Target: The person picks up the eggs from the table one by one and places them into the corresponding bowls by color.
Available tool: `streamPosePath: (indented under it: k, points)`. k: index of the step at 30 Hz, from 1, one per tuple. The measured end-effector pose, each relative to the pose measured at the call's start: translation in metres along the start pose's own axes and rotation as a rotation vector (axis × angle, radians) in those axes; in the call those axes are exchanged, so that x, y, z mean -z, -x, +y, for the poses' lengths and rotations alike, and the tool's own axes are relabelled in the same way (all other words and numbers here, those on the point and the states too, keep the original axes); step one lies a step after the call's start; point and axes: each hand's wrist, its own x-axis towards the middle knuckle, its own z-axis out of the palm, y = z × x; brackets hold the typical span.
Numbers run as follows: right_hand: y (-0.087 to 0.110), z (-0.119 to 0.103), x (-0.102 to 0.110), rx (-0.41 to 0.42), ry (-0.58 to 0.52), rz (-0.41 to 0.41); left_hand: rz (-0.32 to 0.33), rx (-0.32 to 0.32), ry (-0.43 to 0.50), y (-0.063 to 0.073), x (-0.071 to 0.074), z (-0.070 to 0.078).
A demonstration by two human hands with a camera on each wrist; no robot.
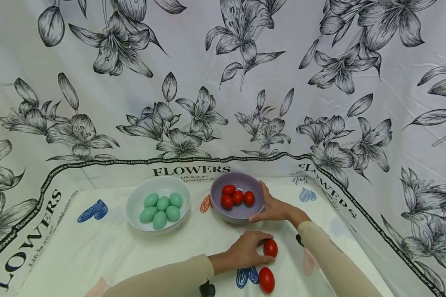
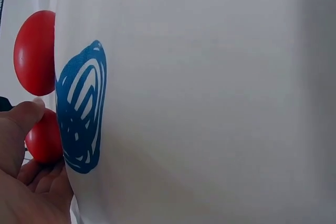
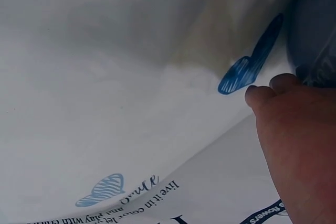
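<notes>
My left hand point(image 1: 245, 251) holds a red egg point(image 1: 271, 248) between thumb and fingers, low over the cloth. In the left wrist view, the thumb lies against that egg point(image 2: 44, 136) and the other fingers are on its far side. A second red egg point(image 1: 266, 280) lies on the cloth nearer to me. My right hand point(image 1: 276, 208) grips the right side of a purple bowl point(image 1: 241, 216), thumb at the front and fingers behind. Several red eggs point(image 1: 238, 197) sit inside it. In the right wrist view, the bowl point(image 3: 317, 30) shows only as a dark edge.
Left of the purple bowl stands a white bowl point(image 1: 134, 216) with several green eggs point(image 1: 160, 220) in it. A white cloth point(image 1: 96, 247) with printed hearts covers the table. Behind it hangs a flower-print curtain point(image 1: 193, 53).
</notes>
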Motion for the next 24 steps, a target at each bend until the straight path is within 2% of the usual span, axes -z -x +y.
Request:
streamPosePath:
  k: [6,10,14,17,20,24]
  points:
    - [0.001,-0.003,0.0,-0.002,0.006,0.0,-0.008,-0.019,-0.005,0.002,0.008,0.001]
    - [0.001,-0.004,0.0,-0.004,0.009,0.004,-0.046,-0.032,0.016,0.007,0.022,0.009]
    - [0.001,-0.005,-0.001,-0.003,0.013,0.003,-0.099,-0.044,0.12,0.015,0.041,0.022]
    - [0.001,-0.005,0.001,0.008,0.015,-0.002,-0.113,-0.065,0.202,0.02,0.06,0.035]
    - [0.001,-0.004,0.003,0.036,0.023,-0.002,-0.085,-0.083,0.232,0.023,0.083,0.046]
    - [0.002,-0.002,0.004,0.056,0.012,-0.006,0.018,-0.088,0.189,0.018,0.114,0.046]
